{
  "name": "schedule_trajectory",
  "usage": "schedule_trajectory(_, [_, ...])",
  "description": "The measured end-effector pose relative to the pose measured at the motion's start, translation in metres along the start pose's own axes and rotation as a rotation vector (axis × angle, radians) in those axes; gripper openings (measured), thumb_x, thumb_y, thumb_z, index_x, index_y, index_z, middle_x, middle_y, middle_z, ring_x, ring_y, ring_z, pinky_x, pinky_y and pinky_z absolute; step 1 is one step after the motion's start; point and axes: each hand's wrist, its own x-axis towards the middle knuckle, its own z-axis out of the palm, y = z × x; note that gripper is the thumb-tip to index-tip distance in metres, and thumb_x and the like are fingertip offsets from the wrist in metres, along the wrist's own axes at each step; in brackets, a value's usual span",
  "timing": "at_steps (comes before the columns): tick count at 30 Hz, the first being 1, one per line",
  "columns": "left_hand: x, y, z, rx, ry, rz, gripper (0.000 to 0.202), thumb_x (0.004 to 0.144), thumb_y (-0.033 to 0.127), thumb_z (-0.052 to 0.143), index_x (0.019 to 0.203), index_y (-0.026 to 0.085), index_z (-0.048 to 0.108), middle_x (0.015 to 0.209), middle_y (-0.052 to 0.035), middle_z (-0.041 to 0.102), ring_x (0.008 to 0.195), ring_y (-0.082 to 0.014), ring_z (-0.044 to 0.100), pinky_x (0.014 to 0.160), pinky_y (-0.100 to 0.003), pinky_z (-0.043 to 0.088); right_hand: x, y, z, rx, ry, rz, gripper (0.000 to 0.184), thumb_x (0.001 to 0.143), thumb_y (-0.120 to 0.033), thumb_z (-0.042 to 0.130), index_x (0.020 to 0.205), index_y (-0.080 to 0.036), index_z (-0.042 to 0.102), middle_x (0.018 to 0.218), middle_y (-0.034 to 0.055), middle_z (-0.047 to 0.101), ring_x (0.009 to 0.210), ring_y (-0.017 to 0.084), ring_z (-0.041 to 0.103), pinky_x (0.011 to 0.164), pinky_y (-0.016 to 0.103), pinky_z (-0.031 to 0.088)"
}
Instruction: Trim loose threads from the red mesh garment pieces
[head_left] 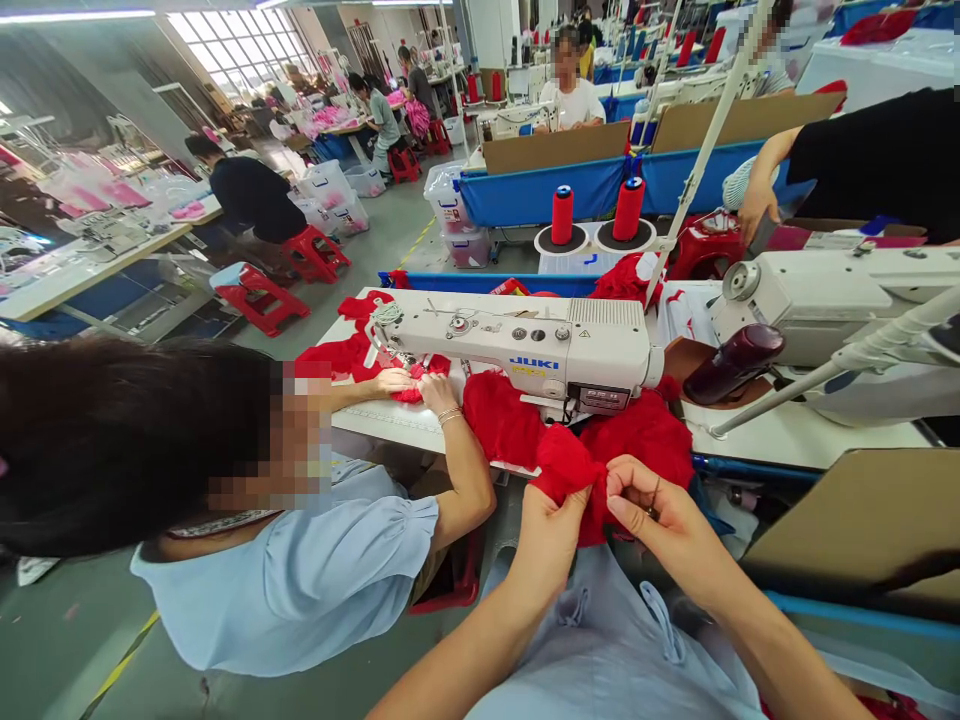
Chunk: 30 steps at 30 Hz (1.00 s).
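Note:
Red fabric is stretched between my two hands, just in front of the sewing table. My left hand pinches it from the left with thumb and fingers. On the other side, my right hand grips its edge between thumb and forefinger; a ring shows on one finger. More red cloth is heaped on the table just beyond, below a white sewing machine. At the machine's needle end, a co-worker's hands press on red cloth there.
A co-worker in a light blue top sits close on my left. A second sewing machine and a thread-stand pole stand to the right. Two red thread cones are behind. A cardboard sheet is near my right arm.

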Motion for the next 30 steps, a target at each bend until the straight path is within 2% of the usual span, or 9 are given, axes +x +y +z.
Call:
schedule_trajectory(4, [-0.001, -0.001, 0.002, -0.101, -0.033, -0.111, 0.032, 0.066, 0.039, 0.081, 0.084, 0.016, 0.068, 0.078, -0.0004, 0.066, 0.079, -0.016, 0.058, 0.081, -0.029, 0.046, 0.0, 0.009, 0.001, -0.14, 0.143, -0.071, 0.016, 0.086, -0.03, 0.059, 0.074, -0.021, 0.059, 0.08, -0.0003, 0.049, 0.06, 0.012, 0.044, 0.055, 0.024, 0.04])
schedule_trajectory(7, [0.001, -0.002, 0.001, -0.083, 0.027, -0.054, 0.029, 0.07, 0.04, 0.078, 0.082, 0.017, 0.065, 0.079, 0.0007, 0.065, 0.078, -0.0146, 0.057, 0.079, -0.027, 0.045, 0.0, 0.014, 0.005, -0.188, 0.132, -0.058, 0.016, 0.087, -0.027, 0.057, 0.074, -0.021, 0.062, 0.082, 0.0006, 0.05, 0.061, 0.013, 0.046, 0.057, 0.025, 0.04])
schedule_trajectory(12, [0.008, -0.006, -0.003, 0.112, 0.039, 0.13, 0.028, 0.078, 0.04, 0.072, 0.069, 0.017, 0.06, 0.068, 0.0035, 0.058, 0.067, -0.0113, 0.05, 0.07, -0.023, 0.041, -0.004, 0.005, 0.01, -0.082, -0.017, -0.032, 0.028, 0.092, -0.041, 0.053, 0.073, -0.021, 0.058, 0.076, 0.0002, 0.048, 0.065, 0.015, 0.046, 0.058, 0.025, 0.039])
schedule_trajectory(16, [0.023, -0.001, -0.008, -0.071, 0.21, 0.052, 0.039, 0.065, 0.047, 0.08, 0.066, 0.017, 0.055, 0.06, 0.0059, 0.053, 0.056, -0.0086, 0.044, 0.06, -0.022, 0.038, -0.008, -0.005, 0.011, 0.018, -0.222, -0.102, 0.046, 0.094, -0.053, 0.048, 0.062, -0.019, 0.051, 0.075, 0.001, 0.043, 0.067, 0.015, 0.044, 0.06, 0.026, 0.039])
schedule_trajectory(18, [0.028, 0.003, -0.011, -0.151, 0.225, -0.01, 0.044, 0.059, 0.048, 0.083, 0.065, 0.017, 0.053, 0.056, 0.0073, 0.049, 0.051, -0.0071, 0.04, 0.054, -0.021, 0.034, -0.008, -0.002, 0.007, 0.026, -0.123, -0.096, 0.046, 0.093, -0.052, 0.05, 0.061, -0.019, 0.052, 0.078, 0.0022, 0.046, 0.065, 0.014, 0.043, 0.057, 0.026, 0.037])
schedule_trajectory(22, [0.026, 0.006, -0.011, -0.225, 0.178, -0.074, 0.041, 0.06, 0.044, 0.084, 0.073, 0.016, 0.057, 0.062, 0.0054, 0.055, 0.054, -0.0077, 0.045, 0.056, -0.021, 0.037, -0.003, 0.01, 0.0, 0.04, 0.215, 0.071, 0.033, 0.09, -0.051, 0.057, 0.078, -0.02, 0.059, 0.07, -0.0008, 0.049, 0.05, 0.01, 0.032, 0.044, 0.023, 0.028])
schedule_trajectory(26, [0.02, 0.003, -0.006, -0.19, 0.17, -0.069, 0.038, 0.066, 0.045, 0.08, 0.076, 0.017, 0.058, 0.063, 0.0047, 0.057, 0.056, -0.0089, 0.049, 0.058, -0.021, 0.039, -0.003, 0.012, 0.006, -0.014, 0.252, 0.122, 0.034, 0.089, -0.052, 0.056, 0.081, -0.019, 0.061, 0.065, -0.0004, 0.054, 0.052, 0.012, 0.042, 0.046, 0.023, 0.033])
schedule_trajectory(28, [0.018, 0.003, -0.003, -0.178, 0.176, -0.053, 0.037, 0.067, 0.044, 0.08, 0.081, 0.016, 0.059, 0.07, 0.0028, 0.061, 0.064, -0.0108, 0.053, 0.064, -0.023, 0.043, -0.005, 0.011, 0.013, -0.084, 0.249, 0.118, 0.034, 0.089, -0.052, 0.055, 0.082, -0.019, 0.061, 0.068, 0.0011, 0.058, 0.056, 0.013, 0.048, 0.049, 0.024, 0.038])
schedule_trajectory(30, [0.017, 0.003, -0.001, -0.138, 0.177, -0.005, 0.035, 0.069, 0.043, 0.078, 0.085, 0.016, 0.061, 0.079, 0.0008, 0.063, 0.073, -0.0128, 0.055, 0.074, -0.026, 0.045, -0.006, 0.012, 0.018, -0.191, 0.274, 0.104, 0.03, 0.086, -0.05, 0.06, 0.085, -0.02, 0.059, 0.066, -0.0008, 0.057, 0.051, 0.012, 0.046, 0.048, 0.024, 0.039])
